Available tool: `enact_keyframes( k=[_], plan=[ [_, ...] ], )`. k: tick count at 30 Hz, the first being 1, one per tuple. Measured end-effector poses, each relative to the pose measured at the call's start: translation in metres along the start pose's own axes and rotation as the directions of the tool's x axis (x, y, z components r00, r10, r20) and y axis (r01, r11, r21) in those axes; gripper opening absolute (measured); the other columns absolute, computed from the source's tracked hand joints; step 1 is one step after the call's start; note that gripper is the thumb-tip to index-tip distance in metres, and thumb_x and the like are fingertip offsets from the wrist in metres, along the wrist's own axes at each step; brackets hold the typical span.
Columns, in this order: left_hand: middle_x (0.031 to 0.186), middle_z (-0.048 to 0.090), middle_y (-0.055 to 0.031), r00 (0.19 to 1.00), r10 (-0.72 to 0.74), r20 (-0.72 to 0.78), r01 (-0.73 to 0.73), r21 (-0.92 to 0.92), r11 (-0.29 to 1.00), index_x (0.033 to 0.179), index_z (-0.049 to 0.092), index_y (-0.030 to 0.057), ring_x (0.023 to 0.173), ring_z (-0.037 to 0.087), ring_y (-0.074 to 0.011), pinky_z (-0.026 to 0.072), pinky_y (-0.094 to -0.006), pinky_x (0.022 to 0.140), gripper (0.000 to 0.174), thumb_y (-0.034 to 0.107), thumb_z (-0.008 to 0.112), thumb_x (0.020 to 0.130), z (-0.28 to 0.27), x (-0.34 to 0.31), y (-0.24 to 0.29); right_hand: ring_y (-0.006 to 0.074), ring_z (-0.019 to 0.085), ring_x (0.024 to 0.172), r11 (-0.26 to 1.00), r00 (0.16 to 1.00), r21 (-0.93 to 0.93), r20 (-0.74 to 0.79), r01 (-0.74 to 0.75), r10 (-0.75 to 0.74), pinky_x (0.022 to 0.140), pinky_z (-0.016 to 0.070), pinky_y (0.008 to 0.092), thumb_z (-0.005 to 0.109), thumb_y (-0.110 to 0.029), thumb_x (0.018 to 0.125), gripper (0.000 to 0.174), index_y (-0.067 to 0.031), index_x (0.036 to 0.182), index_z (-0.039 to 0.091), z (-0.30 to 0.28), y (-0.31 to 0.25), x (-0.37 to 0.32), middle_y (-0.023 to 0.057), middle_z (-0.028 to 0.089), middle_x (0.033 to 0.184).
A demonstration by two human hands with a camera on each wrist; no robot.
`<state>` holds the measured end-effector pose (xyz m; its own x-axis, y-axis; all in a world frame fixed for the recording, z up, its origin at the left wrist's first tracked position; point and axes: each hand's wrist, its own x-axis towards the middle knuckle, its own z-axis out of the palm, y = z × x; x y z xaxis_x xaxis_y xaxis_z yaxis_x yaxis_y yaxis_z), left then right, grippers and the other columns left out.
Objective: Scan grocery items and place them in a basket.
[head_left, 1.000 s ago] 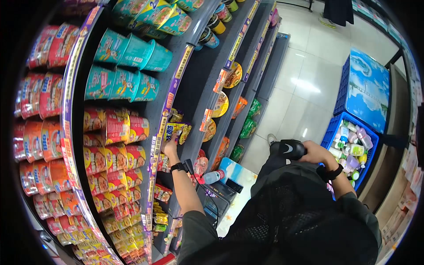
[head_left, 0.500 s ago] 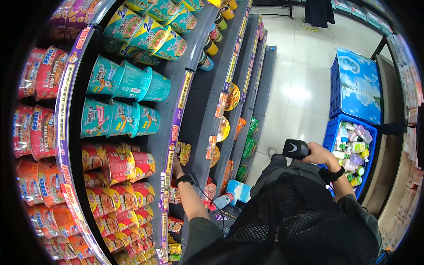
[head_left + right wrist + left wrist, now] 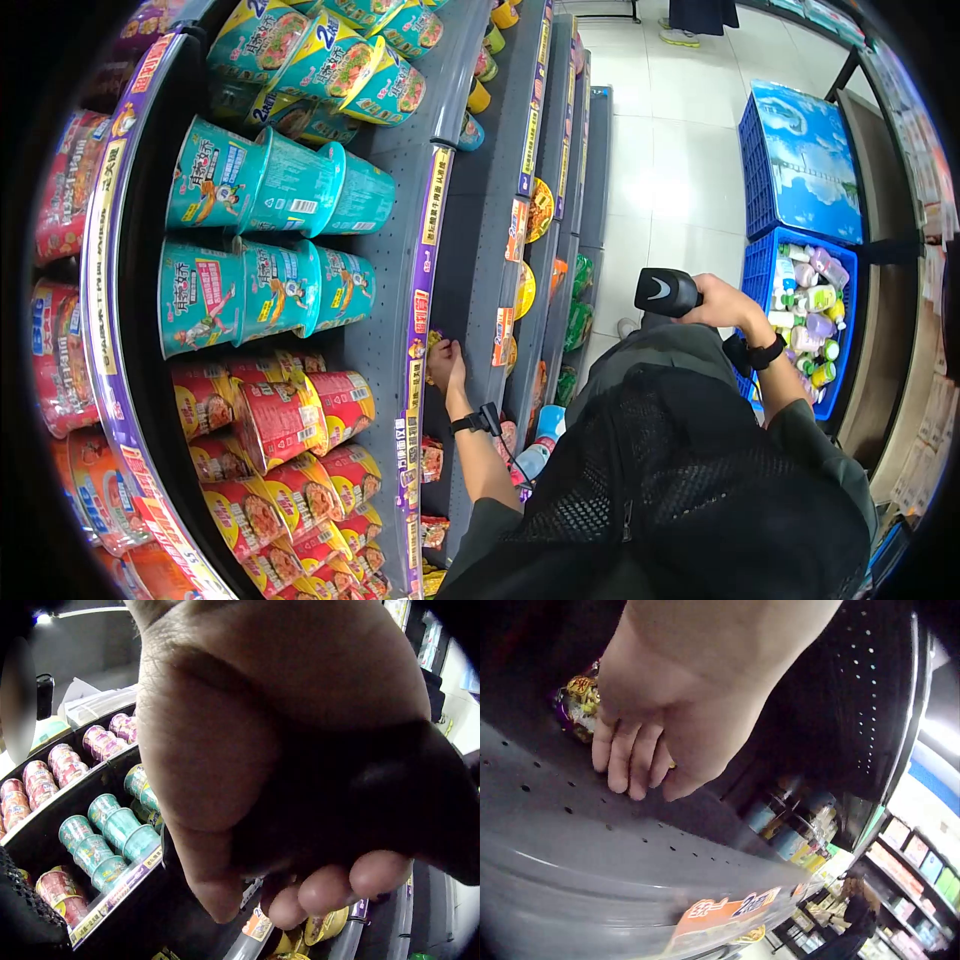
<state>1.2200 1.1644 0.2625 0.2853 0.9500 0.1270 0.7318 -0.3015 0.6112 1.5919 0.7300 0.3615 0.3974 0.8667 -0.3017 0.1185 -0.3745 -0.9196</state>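
Note:
Reaching into a dark grey shelf, my left hand (image 3: 446, 366) is beside a small packet (image 3: 434, 339). In the left wrist view, the left hand (image 3: 679, 712) has bent fingers above the shelf surface, with a shiny purple and yellow packet (image 3: 579, 705) at its far side. A speck of yellow shows between thumb and fingers; the palm side is hidden, so a hold cannot be confirmed. My right hand (image 3: 722, 302) grips a black rounded object (image 3: 667, 292) with a pale curved mark. Up close, the right hand (image 3: 225, 742) has its fingers curled round that dark object (image 3: 352, 795).
Teal noodle cups (image 3: 290, 185) and red noodle cups (image 3: 275, 415) fill the shelves at left. On the right, a blue crate (image 3: 752, 270) holds bottles beside a sky-patterned box (image 3: 805, 165). Someone in dark clothing (image 3: 703, 14) stands down the aisle.
The view has shifted closer to the teal cups. My left hand, earlier at a yellow packet near the shelf edge, is now deeper in the shelf. My right hand keeps its grip on the black object.

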Motion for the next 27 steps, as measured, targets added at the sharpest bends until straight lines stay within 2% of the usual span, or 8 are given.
enact_keyframes(
  k=[3,6,12,16,20,21,24,27],
  plan=[
    [0.08,0.073,-0.0139,1.0,0.019,0.009,-0.018,-0.036,0.999,0.087,0.069,0.0011,0.074,0.07,-0.027,0.0541,-0.0362,0.069,0.024,0.024,0.076,0.084,0.005,0.013,0.008,0.0184,0.066,0.081,1.0,1.0,0.018,0.004,0.016,-0.016,0.081,0.0509,0.0322,0.081,-0.013,0.069,0.034,0.001,0.098,0.071,-0.001,0.004,0.001,0.0115,0.073,0.085],
    [0.078,0.071,-0.0131,0.998,-0.023,0.053,0.014,0.158,0.987,0.088,0.067,0.0,0.071,0.068,-0.0243,0.053,-0.0363,0.068,0.027,0.024,0.078,0.083,0.0,0.015,0.024,0.0189,0.066,0.082,0.999,0.999,0.022,0.005,0.033,-0.033,0.081,0.0508,0.0323,0.081,-0.013,0.07,0.033,0.0006,0.099,0.071,-0.007,0.006,0.002,0.0113,0.073,0.085],
    [0.074,0.067,-0.0069,0.977,-0.181,0.112,0.181,0.011,0.983,0.086,0.065,0.0008,0.064,0.062,-0.0164,0.05,-0.0309,0.062,0.033,0.03,0.079,0.083,-0.027,-0.02,0.059,0.0193,0.066,0.08,0.999,0.999,-0.027,0.046,0.023,-0.022,0.08,0.0515,0.0329,0.083,-0.015,0.069,0.038,0.0011,0.101,0.069,-0.029,0.027,0.009,0.0135,0.072,0.085],
    [0.07,0.068,-0.0048,0.999,-0.037,0.03,0.041,-0.142,0.989,0.087,0.067,-0.0003,0.059,0.06,-0.0096,0.0488,-0.0259,0.057,0.025,0.022,0.078,0.085,-0.042,-0.096,0.107,0.0165,0.064,0.08,0.997,0.993,0.021,0.096,0.074,-0.075,0.079,0.0511,0.032,0.082,-0.013,0.071,0.035,0.0002,0.101,0.069,-0.042,0.036,-0.001,0.0107,0.072,0.085],
    [0.072,0.067,-0.0042,0.985,-0.164,0.059,0.171,-0.156,0.973,0.09,0.068,-0.0006,0.061,0.06,-0.0082,0.0485,-0.024,0.057,0.021,0.018,0.077,0.085,-0.038,-0.178,0.138,0.0138,0.061,0.079,0.999,0.984,0.029,0.172,0.042,-0.046,0.079,0.0506,0.0313,0.082,-0.012,0.072,0.033,-0.0002,0.1,0.069,-0.055,0.049,-0.018,0.0072,0.072,0.084],
    [0.073,0.068,-0.0042,0.979,-0.19,0.07,0.199,-0.177,0.964,0.092,0.068,-0.0004,0.063,0.06,-0.0088,0.049,-0.0245,0.058,0.022,0.018,0.078,0.085,-0.032,-0.2,0.143,0.0183,0.066,0.083,0.999,0.977,0.027,0.211,0.02,-0.025,0.082,0.0515,0.033,0.081,-0.012,0.071,0.038,-0.0018,0.105,0.07,-0.059,0.051,-0.023,0.0134,0.073,0.089],
    [0.08,0.069,-0.0069,0.952,-0.235,0.198,0.247,-0.035,0.968,0.102,0.068,0.002,0.071,0.064,-0.0126,0.052,-0.0288,0.065,0.031,0.024,0.079,0.083,-0.022,-0.276,0.14,0.018,0.066,0.083,0.999,0.951,-0.027,0.308,0.036,-0.026,0.082,0.0513,0.0333,0.081,-0.014,0.07,0.038,-0.0014,0.105,0.07,-0.064,0.07,-0.036,0.0131,0.073,0.089],
    [0.087,0.073,-0.0122,0.834,-0.379,0.401,0.329,0.191,0.925,0.115,0.065,0.0031,0.082,0.07,-0.0238,0.0544,-0.0353,0.075,0.048,0.033,0.079,0.081,-0.015,-0.365,0.134,0.0168,0.065,0.082,0.995,0.9,-0.088,0.435,0.042,0.001,0.08,0.0513,0.0329,0.08,-0.015,0.071,0.037,0.0001,0.103,0.069,-0.061,0.098,-0.047,0.0129,0.072,0.087]
  ],
)
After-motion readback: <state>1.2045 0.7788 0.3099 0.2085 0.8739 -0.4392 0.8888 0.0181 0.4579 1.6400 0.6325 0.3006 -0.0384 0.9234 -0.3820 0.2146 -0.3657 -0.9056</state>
